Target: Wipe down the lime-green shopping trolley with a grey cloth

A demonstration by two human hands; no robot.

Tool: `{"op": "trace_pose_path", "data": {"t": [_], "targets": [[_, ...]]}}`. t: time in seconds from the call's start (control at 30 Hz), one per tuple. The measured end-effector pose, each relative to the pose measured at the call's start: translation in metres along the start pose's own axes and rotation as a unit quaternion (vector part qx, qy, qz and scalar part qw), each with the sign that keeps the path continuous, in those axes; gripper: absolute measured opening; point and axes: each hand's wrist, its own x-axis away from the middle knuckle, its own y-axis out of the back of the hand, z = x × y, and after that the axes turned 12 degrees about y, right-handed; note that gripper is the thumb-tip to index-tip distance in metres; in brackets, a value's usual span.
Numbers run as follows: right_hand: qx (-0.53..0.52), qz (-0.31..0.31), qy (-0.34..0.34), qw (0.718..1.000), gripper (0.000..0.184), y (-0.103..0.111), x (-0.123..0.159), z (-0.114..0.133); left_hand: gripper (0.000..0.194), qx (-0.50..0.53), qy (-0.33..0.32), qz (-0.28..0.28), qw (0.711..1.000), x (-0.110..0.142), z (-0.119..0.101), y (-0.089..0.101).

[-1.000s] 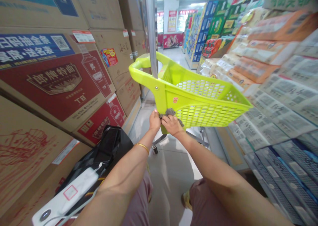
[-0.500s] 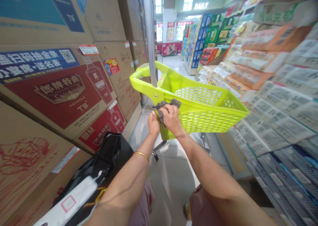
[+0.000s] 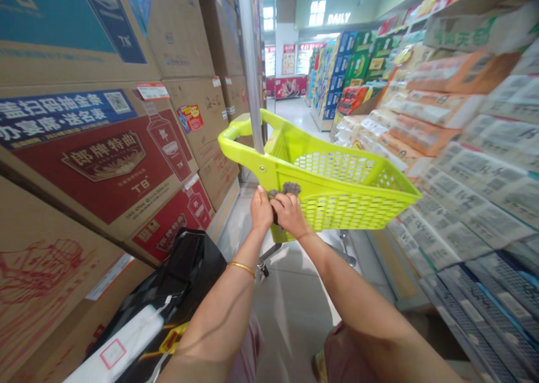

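Note:
A lime-green plastic shopping basket cart (image 3: 362, 175) with perforated walls stands on small wheels in front of me. My right hand (image 3: 290, 213) is closed over a crumpled grey-brown cloth (image 3: 292, 188) and presses it against the basket's solid side, below the handle end. Close beside it, my left hand (image 3: 261, 210) is wrapped around the lower edge of that same end, its thumb pointing up. What lies under the left fingers is mostly hidden. A metal pole (image 3: 252, 63) rises behind the basket's looped handle (image 3: 238, 138).
Stacked cardboard cartons (image 3: 101, 158) line the left side. A black plastic bag (image 3: 185, 265) and a white power strip (image 3: 122, 338) are at lower left. Packaged paper goods (image 3: 458, 169) fill shelves on the right. The tiled aisle floor (image 3: 290, 315) runs between.
My right hand has slid slightly down the basket's side with the cloth, and less cloth shows around its fingers. The left hand stays nearly in place. The whole view has shifted slightly.

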Motion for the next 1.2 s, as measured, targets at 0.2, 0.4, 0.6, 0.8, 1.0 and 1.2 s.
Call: {"op": "trace_pose_path", "data": {"t": [0.2,0.4,0.6,0.8,1.0,1.2], "targets": [[-0.006,-0.134,-0.080,0.988,0.022,0.023,-0.048,-0.002,0.056,0.025,-0.041,-0.023,0.999,0.001,-0.013,0.009],[-0.009,-0.085,-0.075,0.994,0.025,0.001,-0.025,0.014,0.045,0.060,-0.078,-0.057,0.994,-0.001,-0.018,0.006],[-0.003,0.034,-0.016,0.999,0.024,-0.015,0.012,0.016,0.034,-0.016,-0.121,-0.080,0.989,-0.004,-0.014,0.001],[0.032,-0.046,-0.028,0.998,0.022,0.007,-0.017,0.003,0.041,-0.011,-0.103,-0.069,0.992,-0.002,-0.020,0.006],[0.030,-0.107,-0.093,0.990,0.019,0.022,-0.049,0.002,0.048,0.013,-0.091,-0.076,0.993,0.005,-0.027,0.010],[0.050,-0.115,-0.062,0.990,0.020,0.009,-0.022,0.008,0.038,-0.037,-0.063,-0.119,0.990,0.005,-0.028,0.007]]}}
